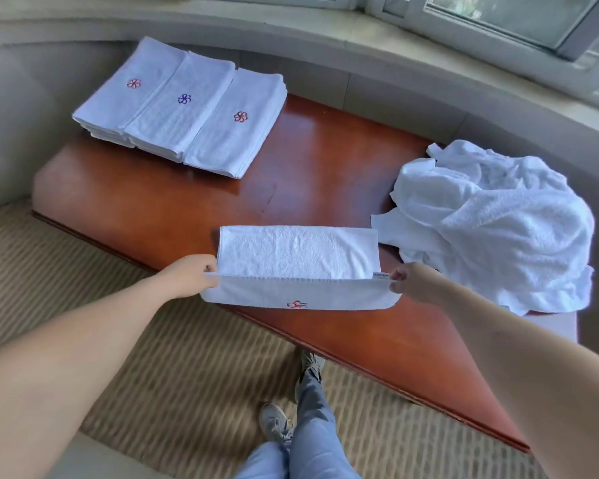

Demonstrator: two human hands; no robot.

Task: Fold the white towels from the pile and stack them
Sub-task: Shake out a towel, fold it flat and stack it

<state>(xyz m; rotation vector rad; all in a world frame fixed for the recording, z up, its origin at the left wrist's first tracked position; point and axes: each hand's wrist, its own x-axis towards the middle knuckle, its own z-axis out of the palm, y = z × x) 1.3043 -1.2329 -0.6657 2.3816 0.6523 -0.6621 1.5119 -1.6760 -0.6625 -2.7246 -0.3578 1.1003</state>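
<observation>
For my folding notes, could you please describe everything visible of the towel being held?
The towel is white terry cloth, folded into a long strip across the table's near edge. Its near hem hangs over that edge, showing a red flower emblem; a small label sits at its right end. The left hand and right hand each pinch one end.

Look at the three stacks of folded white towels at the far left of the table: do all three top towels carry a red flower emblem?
No: the middle stack shows a blue emblem; only the two beside it show red.
</observation>
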